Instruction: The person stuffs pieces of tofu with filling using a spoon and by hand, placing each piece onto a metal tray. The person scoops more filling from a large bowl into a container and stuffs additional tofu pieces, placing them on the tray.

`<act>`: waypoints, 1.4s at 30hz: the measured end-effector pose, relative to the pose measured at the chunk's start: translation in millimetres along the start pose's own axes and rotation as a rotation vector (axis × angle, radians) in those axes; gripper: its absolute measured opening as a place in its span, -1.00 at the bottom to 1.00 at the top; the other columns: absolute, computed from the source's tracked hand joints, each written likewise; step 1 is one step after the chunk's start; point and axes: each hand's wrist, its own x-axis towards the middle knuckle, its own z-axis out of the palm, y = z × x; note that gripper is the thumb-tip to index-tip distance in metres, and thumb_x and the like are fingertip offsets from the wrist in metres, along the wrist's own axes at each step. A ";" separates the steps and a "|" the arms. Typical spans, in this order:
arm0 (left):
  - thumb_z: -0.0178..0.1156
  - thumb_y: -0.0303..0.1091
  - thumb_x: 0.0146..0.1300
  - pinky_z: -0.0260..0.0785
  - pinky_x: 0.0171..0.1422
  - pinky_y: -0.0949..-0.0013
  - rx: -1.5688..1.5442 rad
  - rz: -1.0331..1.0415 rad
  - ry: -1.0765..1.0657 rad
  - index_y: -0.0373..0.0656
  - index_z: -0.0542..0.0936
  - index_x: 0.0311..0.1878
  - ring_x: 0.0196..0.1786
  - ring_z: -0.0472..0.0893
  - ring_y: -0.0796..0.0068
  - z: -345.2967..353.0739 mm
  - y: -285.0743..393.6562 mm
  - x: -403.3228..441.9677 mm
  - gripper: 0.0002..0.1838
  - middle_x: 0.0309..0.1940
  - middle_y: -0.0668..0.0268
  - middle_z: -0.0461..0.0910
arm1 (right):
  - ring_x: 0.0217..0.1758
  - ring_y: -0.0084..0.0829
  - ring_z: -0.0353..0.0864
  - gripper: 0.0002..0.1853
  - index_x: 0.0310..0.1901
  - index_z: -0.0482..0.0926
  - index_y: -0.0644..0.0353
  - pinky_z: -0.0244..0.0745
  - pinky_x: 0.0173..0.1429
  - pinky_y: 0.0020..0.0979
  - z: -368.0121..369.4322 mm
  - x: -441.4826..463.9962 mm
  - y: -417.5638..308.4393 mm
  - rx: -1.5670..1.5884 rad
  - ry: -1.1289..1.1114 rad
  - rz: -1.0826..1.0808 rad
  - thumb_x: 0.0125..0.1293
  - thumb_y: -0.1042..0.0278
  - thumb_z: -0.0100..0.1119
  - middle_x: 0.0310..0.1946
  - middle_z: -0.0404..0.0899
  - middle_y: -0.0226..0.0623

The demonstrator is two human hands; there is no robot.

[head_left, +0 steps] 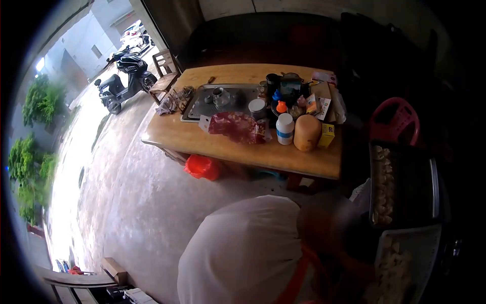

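Neither of my hands can be made out. A white garment (238,248) with an orange strap (296,278) fills the lower middle; I cannot tell whether it is mine or another person's. To its right, a dark, blurred shape (329,225) reaches towards the trays, and no fingers show on it. A dark tray (435,182) at the right holds a row of pale, lumpy pieces (383,185) along its left side. Below it, a light-coloured tray (430,243) carries more pale pieces (395,268), partly in shadow.
A wooden table (217,147) bears a tea tray (202,106), a red patterned packet (235,126), a white bottle (284,129), a tan canister (307,133) and small boxes. Around it are a red bag (201,167), a pink chair (397,119) and a wooden chair (164,81). A scooter (126,81) stands outside.
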 end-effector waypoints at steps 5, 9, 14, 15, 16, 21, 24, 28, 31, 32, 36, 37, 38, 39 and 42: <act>-0.10 -0.11 0.39 0.38 -0.17 0.32 -0.014 0.012 -0.003 -0.19 0.55 -0.24 -0.32 0.53 0.40 8.2 0.2 3.6 -0.64 -0.36 0.26 0.57 | -0.78 -0.47 0.23 -0.46 -0.60 0.52 0.27 0.32 -0.63 -0.41 1.6 -2.2 50.7 0.229 -0.013 -0.250 0.44 0.03 -0.08 -0.76 0.38 -0.27; -0.10 -0.11 0.39 0.37 -0.14 0.32 -0.022 0.015 0.007 -0.19 0.54 -0.22 -0.30 0.53 0.40 12.0 2.3 1.3 -0.64 -0.33 0.26 0.56 | -0.75 -0.46 0.30 -0.49 -0.51 0.55 0.32 0.38 -0.61 -0.42 1.6 -3.5 40.1 0.265 0.004 -0.236 0.44 0.04 -0.08 -0.69 0.44 -0.23; -0.11 -0.10 0.40 0.37 -0.11 0.31 -0.040 0.011 0.013 -0.19 0.53 -0.18 -0.27 0.52 0.40 19.1 3.3 0.4 -0.64 -0.30 0.26 0.55 | -0.75 -0.45 0.31 -0.49 -0.49 0.56 0.34 0.40 -0.59 -0.38 -1.7 -7.9 39.7 0.222 0.056 -0.226 0.44 0.04 -0.08 -0.68 0.45 -0.22; -0.11 -0.10 0.40 0.37 -0.11 0.31 -0.042 0.010 0.014 -0.19 0.53 -0.18 -0.27 0.52 0.39 20.3 3.0 0.1 -0.64 -0.30 0.26 0.55 | -0.76 -0.44 0.31 -0.49 -0.49 0.56 0.33 0.40 -0.59 -0.37 12.3 0.1 79.3 0.403 0.146 -0.525 0.44 0.04 -0.08 -0.69 0.44 -0.22; -0.12 -0.10 0.40 0.37 -0.10 0.31 -0.041 0.005 0.017 -0.19 0.53 -0.17 -0.26 0.52 0.39 21.3 2.7 1.2 -0.64 -0.29 0.26 0.54 | -0.76 -0.43 0.31 -0.49 -0.49 0.56 0.33 0.41 -0.58 -0.36 10.2 -0.8 82.0 0.393 0.146 -0.516 0.44 0.04 -0.08 -0.70 0.44 -0.22; -0.12 -0.09 0.40 0.37 -0.07 0.30 -0.052 -0.010 0.017 -0.19 0.52 -0.14 -0.23 0.51 0.39 24.4 2.4 -1.0 -0.64 -0.26 0.26 0.53 | -0.72 -0.42 0.35 -0.50 -0.45 0.56 0.33 0.45 -0.55 -0.34 -25.6 -18.4 22.8 -0.004 -0.054 0.162 0.43 0.03 -0.07 -0.67 0.47 -0.20; -0.13 -0.09 0.40 0.36 -0.05 0.30 -0.065 -0.027 0.011 -0.19 0.51 -0.12 -0.22 0.51 0.39 23.1 2.3 -1.8 -0.63 -0.25 0.26 0.53 | -0.68 -0.43 0.41 -0.57 -0.36 0.54 0.34 0.47 -0.54 -0.37 -27.0 -19.6 22.4 -0.027 -0.060 0.161 0.43 0.08 -0.07 -0.63 0.50 -0.19; -0.14 -0.08 0.40 0.36 -0.03 0.29 -0.093 -0.044 0.003 -0.19 0.50 -0.10 -0.20 0.50 0.38 23.9 2.2 6.0 -0.63 -0.22 0.26 0.52 | -0.63 -0.44 0.48 -0.63 -0.23 0.52 0.35 0.49 -0.52 -0.42 -30.8 -21.6 24.7 -0.070 -0.064 0.199 0.44 0.15 -0.07 -0.57 0.55 -0.18; -0.14 -0.08 0.41 0.36 -0.01 0.29 -0.176 -0.067 -0.012 -0.19 0.49 -0.08 -0.18 0.50 0.38 29.6 3.9 16.0 -0.62 -0.21 0.26 0.51 | -0.59 -0.45 0.54 -0.67 -0.13 0.50 0.36 0.51 -0.51 -0.46 -34.1 -27.6 27.4 -0.160 -0.066 0.278 0.44 0.19 -0.08 -0.52 0.58 -0.17; -0.14 -0.07 0.41 0.36 0.00 0.29 -0.218 -0.082 -0.017 -0.19 0.49 -0.07 -0.18 0.50 0.38 34.6 4.5 17.6 -0.62 -0.20 0.26 0.51 | -0.58 -0.45 0.56 -0.68 -0.10 0.49 0.36 0.52 -0.51 -0.47 -36.0 -29.2 26.6 -0.200 -0.071 0.340 0.45 0.21 -0.08 -0.50 0.59 -0.17; -0.15 -0.07 0.41 0.35 0.02 0.28 -0.421 -0.245 0.021 -0.20 0.48 -0.05 -0.15 0.49 0.37 39.6 5.6 34.2 -0.61 -0.18 0.26 0.50 | -0.19 -0.32 0.58 -0.67 0.03 0.51 0.23 0.50 -0.10 -0.37 -19.3 -67.7 64.1 -0.122 -0.012 0.531 0.43 0.18 -0.06 -0.12 0.58 -0.14; -0.15 -0.07 0.41 0.35 0.03 0.28 -0.471 -0.298 0.035 -0.20 0.48 -0.04 -0.15 0.49 0.37 37.9 7.9 38.4 -0.61 -0.17 0.26 0.50 | -0.10 -0.29 0.58 -0.67 0.00 0.53 0.22 0.49 -0.02 -0.31 -21.1 -64.5 69.3 -0.130 0.023 0.530 0.44 0.15 -0.09 -0.06 0.58 -0.19; -0.15 -0.07 0.41 0.35 0.03 0.28 -0.514 -0.348 0.048 -0.20 0.48 -0.03 -0.14 0.49 0.37 35.7 9.4 41.9 -0.61 -0.17 0.26 0.50 | -0.30 -0.31 0.57 -0.69 -0.15 0.55 0.25 0.47 -0.25 -0.29 -28.9 -42.3 43.4 -0.150 0.030 0.328 0.43 0.17 -0.07 -0.26 0.59 -0.21; -0.15 -0.06 0.41 0.35 0.04 0.28 -0.560 -0.399 0.058 -0.20 0.47 -0.03 -0.14 0.49 0.37 35.2 10.5 45.3 -0.60 -0.16 0.26 0.50 | -0.40 -0.34 0.54 -0.72 -0.25 0.55 0.26 0.42 -0.35 -0.31 -27.5 -33.7 35.5 -0.263 0.052 0.181 0.42 0.21 -0.04 -0.37 0.57 -0.24; -0.16 -0.06 0.41 0.35 0.06 0.27 -0.659 -0.581 0.134 -0.20 0.47 -0.01 -0.12 0.48 0.37 30.3 17.6 53.8 -0.60 -0.14 0.26 0.49 | -0.55 -0.46 0.51 -0.73 -0.43 0.54 0.30 0.35 -0.50 -0.46 -22.9 -36.6 30.1 0.146 0.131 0.298 0.37 0.32 0.03 -0.59 0.51 -0.29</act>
